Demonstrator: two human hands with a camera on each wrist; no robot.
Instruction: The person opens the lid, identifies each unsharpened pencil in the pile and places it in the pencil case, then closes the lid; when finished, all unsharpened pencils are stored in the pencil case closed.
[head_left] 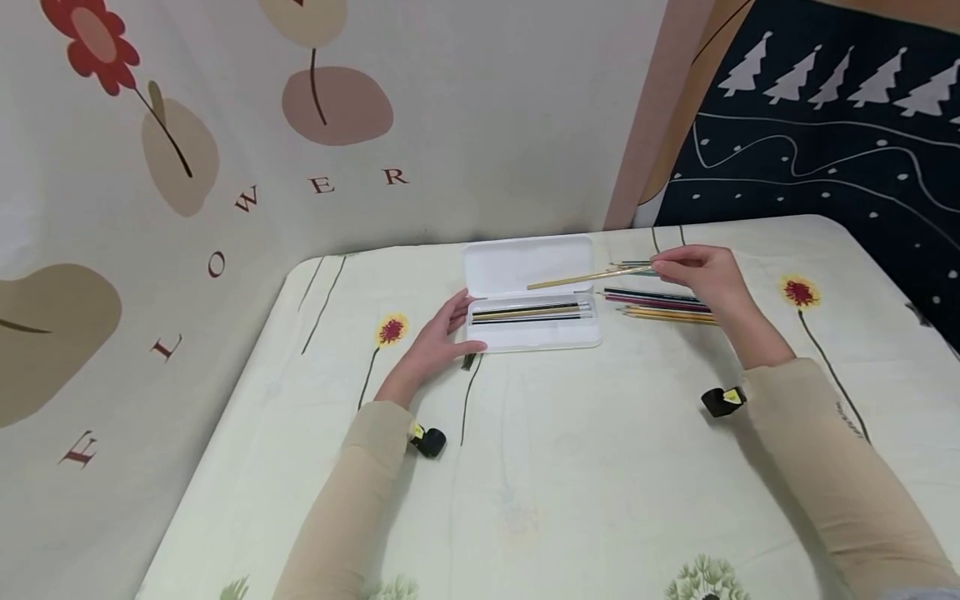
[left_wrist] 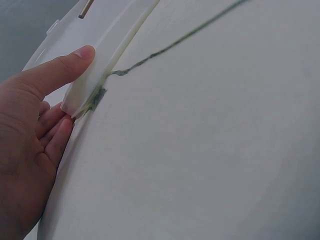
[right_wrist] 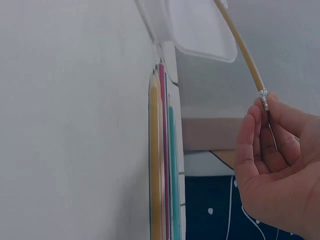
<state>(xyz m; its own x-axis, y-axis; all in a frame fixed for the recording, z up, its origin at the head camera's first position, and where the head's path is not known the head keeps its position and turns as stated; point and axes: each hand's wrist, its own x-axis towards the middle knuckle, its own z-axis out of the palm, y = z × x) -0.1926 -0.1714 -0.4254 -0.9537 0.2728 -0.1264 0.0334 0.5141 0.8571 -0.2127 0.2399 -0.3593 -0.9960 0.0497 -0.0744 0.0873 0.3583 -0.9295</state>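
Observation:
An open white pencil case [head_left: 534,333] lies mid-table, its lid [head_left: 525,265] flat behind it and a few pencils [head_left: 528,312] in its tray. My left hand [head_left: 447,330] holds the case's left end, thumb along the front wall [left_wrist: 85,82] and fingers [left_wrist: 52,131] against the corner. My right hand [head_left: 699,272] pinches the metal end of a yellow pencil [head_left: 585,277], which slants over the lid toward the case. In the right wrist view the pencil [right_wrist: 241,47] runs up from my fingertips [right_wrist: 256,112] to the lid [right_wrist: 200,27].
Several loose coloured pencils [head_left: 660,305] lie in a row right of the case, under my right hand; the same pencils [right_wrist: 161,165] show in the right wrist view. A flower-print cloth [head_left: 570,467] covers the table. Printed wall hangings stand behind and left.

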